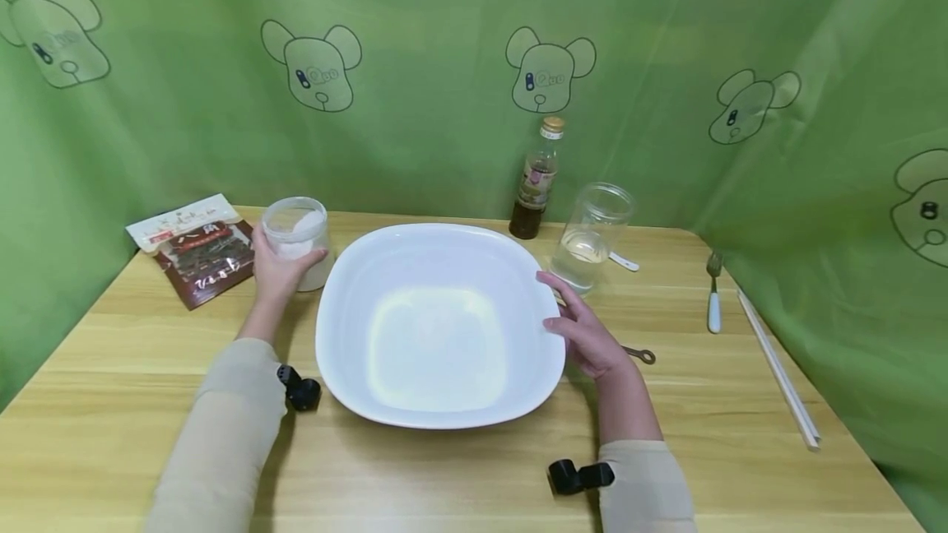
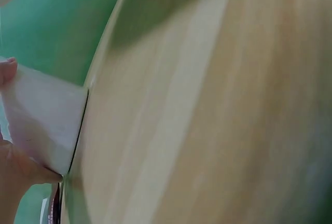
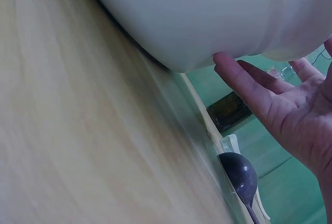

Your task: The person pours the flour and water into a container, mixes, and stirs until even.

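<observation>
A clear jar (image 1: 314, 276) with white powder inside stands on the table to the left of a large white basin (image 1: 437, 352). My left hand (image 1: 276, 266) grips this jar from its near left side, thumb across the front. In the left wrist view, the jar's pale wall (image 2: 44, 117) shows between thumb and fingers, its base against the tabletop. My right hand (image 1: 588, 340) is at the basin's right rim. Its fingers are fairly straight and spread; in the right wrist view, one fingertip (image 3: 223, 60) touches the basin's outer wall (image 3: 207, 16).
A brown food packet (image 1: 207, 257) lies left of the jar. Behind the basin's right side stand a dark sauce bottle (image 1: 535, 183) and a glass of clear liquid (image 1: 588, 245). A dark ladle (image 3: 241, 175), a fork (image 1: 714, 290) and white chopsticks (image 1: 778, 368) lie to the right.
</observation>
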The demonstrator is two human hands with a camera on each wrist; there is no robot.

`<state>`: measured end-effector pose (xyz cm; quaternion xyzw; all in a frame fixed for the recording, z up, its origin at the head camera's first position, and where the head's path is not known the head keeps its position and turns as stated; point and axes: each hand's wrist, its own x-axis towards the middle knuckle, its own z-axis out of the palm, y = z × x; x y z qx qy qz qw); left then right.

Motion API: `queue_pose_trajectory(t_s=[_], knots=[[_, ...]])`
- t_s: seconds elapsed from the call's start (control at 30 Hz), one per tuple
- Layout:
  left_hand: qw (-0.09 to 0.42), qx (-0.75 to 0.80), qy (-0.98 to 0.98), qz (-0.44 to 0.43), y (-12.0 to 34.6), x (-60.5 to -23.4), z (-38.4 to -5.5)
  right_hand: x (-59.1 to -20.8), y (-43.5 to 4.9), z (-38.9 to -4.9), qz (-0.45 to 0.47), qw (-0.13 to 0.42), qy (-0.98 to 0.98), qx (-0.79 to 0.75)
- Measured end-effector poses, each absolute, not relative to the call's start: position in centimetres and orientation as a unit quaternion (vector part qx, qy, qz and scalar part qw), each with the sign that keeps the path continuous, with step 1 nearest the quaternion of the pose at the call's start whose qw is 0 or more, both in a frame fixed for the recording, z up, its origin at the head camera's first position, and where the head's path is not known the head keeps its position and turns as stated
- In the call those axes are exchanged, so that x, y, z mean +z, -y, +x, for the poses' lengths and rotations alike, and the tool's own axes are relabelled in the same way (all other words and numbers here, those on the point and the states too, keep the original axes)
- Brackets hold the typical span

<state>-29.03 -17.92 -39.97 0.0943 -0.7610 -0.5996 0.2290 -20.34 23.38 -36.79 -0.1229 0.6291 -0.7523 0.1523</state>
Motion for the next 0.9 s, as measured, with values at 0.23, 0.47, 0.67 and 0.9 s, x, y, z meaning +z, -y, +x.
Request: queue_pose_trajectory(t_s=[0.23,0.47,0.67,0.9], knots=[[0.218,-0.596,0.767,0.1,18.0,-40.1,-29.2,-36.7,-23.3,-20.3,-0.119,0.154,-0.63,-0.752],[0.203,-0.595,0.772,0.097,18.1,-39.9,-29.2,-36.7,-23.3,-20.3,-0.116,0.153,-0.632,-0.751],[0.191,-0.624,0.753,0.08,18.4,-39.8,-29.1,-36.6,-23.2,-20.4,-0.118,0.153,-0.633,-0.749],[0.193,-0.705,0.678,0.077,19.0,-40.6,-28.3,-36.7,-23.3,-20.2,-0.115,0.151,-0.633,-0.751]])
